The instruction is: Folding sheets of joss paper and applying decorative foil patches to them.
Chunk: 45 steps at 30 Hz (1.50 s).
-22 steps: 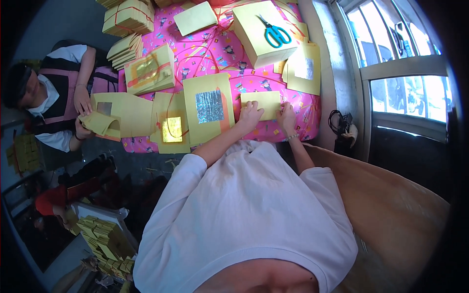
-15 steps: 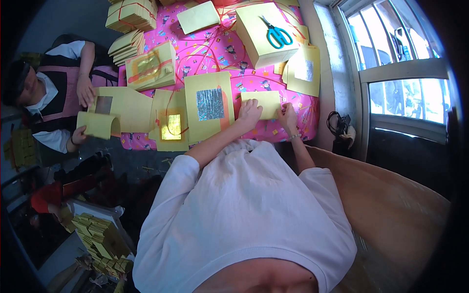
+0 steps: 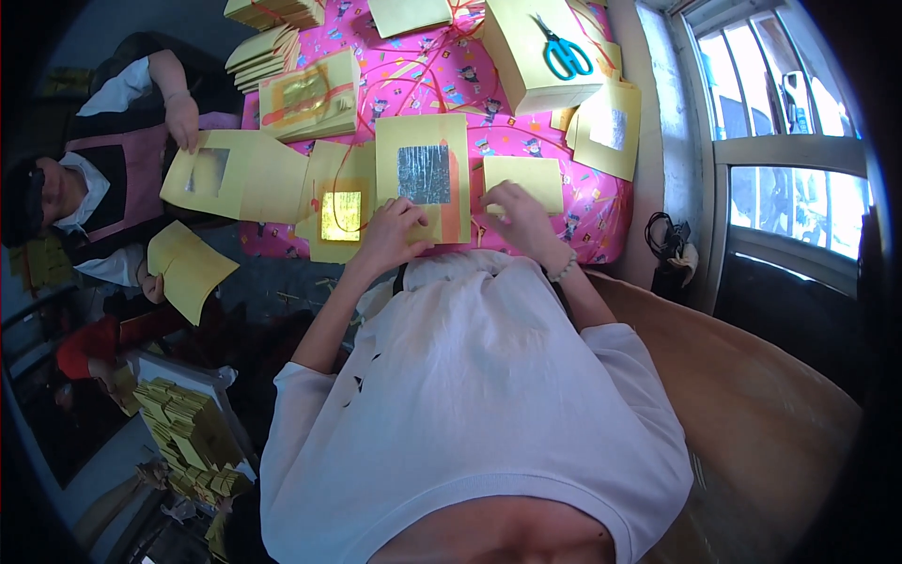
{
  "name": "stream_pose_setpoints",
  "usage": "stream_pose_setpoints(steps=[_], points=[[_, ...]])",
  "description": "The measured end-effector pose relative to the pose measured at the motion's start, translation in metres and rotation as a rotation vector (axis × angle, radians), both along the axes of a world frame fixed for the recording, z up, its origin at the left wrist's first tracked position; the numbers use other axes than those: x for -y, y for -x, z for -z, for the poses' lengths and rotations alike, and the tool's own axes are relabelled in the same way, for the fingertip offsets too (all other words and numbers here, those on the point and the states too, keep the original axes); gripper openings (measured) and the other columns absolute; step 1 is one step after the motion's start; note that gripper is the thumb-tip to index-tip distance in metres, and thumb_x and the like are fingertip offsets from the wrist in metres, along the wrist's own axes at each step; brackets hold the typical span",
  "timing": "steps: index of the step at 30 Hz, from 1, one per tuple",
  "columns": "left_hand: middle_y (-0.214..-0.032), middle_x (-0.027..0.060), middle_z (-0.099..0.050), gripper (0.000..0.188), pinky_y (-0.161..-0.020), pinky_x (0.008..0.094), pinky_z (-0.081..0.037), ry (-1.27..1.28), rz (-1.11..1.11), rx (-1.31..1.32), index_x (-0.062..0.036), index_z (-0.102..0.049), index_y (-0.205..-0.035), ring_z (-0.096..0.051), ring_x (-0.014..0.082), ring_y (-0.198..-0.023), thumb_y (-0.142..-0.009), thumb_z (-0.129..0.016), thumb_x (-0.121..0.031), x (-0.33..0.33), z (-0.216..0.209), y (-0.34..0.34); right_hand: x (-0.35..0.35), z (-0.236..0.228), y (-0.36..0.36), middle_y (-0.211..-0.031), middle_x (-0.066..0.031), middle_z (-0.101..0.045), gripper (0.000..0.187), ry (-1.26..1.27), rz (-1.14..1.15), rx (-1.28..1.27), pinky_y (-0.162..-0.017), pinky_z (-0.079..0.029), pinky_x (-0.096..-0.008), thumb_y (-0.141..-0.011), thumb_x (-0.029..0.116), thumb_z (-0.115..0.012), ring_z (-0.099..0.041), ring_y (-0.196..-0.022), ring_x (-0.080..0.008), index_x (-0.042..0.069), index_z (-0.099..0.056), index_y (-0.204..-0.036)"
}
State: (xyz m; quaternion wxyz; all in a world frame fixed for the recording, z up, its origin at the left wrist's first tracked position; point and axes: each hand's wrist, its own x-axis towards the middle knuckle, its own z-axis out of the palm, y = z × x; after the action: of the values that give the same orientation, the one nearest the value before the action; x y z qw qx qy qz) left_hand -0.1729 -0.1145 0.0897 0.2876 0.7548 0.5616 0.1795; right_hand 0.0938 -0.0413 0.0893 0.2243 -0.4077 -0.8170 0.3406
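My left hand (image 3: 390, 233) rests at the lower left edge of a yellow paper sheet with a silver foil square (image 3: 425, 175), fingers apart and slightly bent. My right hand (image 3: 520, 218), a bead bracelet at its wrist, is over the lower left part of a folded yellow paper (image 3: 537, 171). Its fingers are loosely bent and apart, with nothing visible in them. Left of the silver-foil sheet lies a yellow sheet with a gold foil square (image 3: 340, 216), partly covered by it.
Turquoise-handled scissors (image 3: 567, 58) lie on a tall paper stack (image 3: 536, 89). More foil paper (image 3: 606, 132) is at the right, a bound bundle (image 3: 310, 94) at the left. A co-worker (image 3: 113, 188) at the left holds yellow sheets. Red cords cross the pink tablecloth (image 3: 592, 211).
My left hand has left the folded paper and moved left to the silver-foil sheet. My right hand has shifted left over the folded paper. The co-worker has separated two sheets.
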Motion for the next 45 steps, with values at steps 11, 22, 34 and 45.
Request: stream_pose_setpoints(steps=[11,22,34,45], points=[[-0.092,0.0039,-0.058,0.028,-0.078,0.0368,-0.047,-0.036,0.027,0.042,-0.0100,-0.066,-0.085,-0.057,0.0243,-0.091,-0.065,-0.082,-0.020,0.009,0.014,0.013,0.015,0.021,0.041,-0.099,-0.0083,-0.053,0.040,-0.141,-0.439,0.274,-0.084,-0.049,-0.0372,-0.071,0.027,-0.077,-0.054,-0.095,-0.0261,0.006,-0.058,-0.099],[-0.070,0.0023,-0.064,0.015,-0.067,0.0333,-0.047,0.123,-0.027,0.274,-0.0097,-0.070,-0.070,-0.060,0.0198,-0.071,-0.069,-0.080,-0.021,-0.004,0.027,0.019,-0.008,0.016,0.036,-0.092,-0.0074,-0.058,0.017,0.115,-0.484,0.142,-0.084,-0.050,-0.0375,-0.080,0.023,-0.071,-0.059,-0.096,-0.0259,0.008,-0.063,-0.084],[-0.070,0.0037,-0.064,0.014,-0.061,0.0300,-0.047,0.221,-0.049,0.270,-0.0069,-0.071,-0.074,-0.060,0.0164,-0.066,-0.071,-0.080,-0.017,-0.006,0.029,0.021,-0.008,0.019,0.036,-0.090,-0.0097,-0.060,0.015,0.087,-0.484,0.074,-0.079,-0.051,-0.0393,-0.081,0.018,-0.069,-0.061,-0.090,-0.0283,0.005,-0.064,-0.085],[-0.092,0.0053,-0.065,0.018,-0.075,0.0371,-0.049,-0.113,-0.083,0.169,-0.0108,-0.070,-0.088,-0.063,0.0238,-0.087,-0.073,-0.076,-0.018,0.005,-0.013,0.000,-0.028,0.002,0.039,-0.071,-0.0124,-0.064,0.019,0.068,-0.440,0.105,-0.066,-0.052,-0.0415,-0.083,0.024,-0.068,-0.063,-0.067,-0.0322,0.005,-0.065,-0.081]])
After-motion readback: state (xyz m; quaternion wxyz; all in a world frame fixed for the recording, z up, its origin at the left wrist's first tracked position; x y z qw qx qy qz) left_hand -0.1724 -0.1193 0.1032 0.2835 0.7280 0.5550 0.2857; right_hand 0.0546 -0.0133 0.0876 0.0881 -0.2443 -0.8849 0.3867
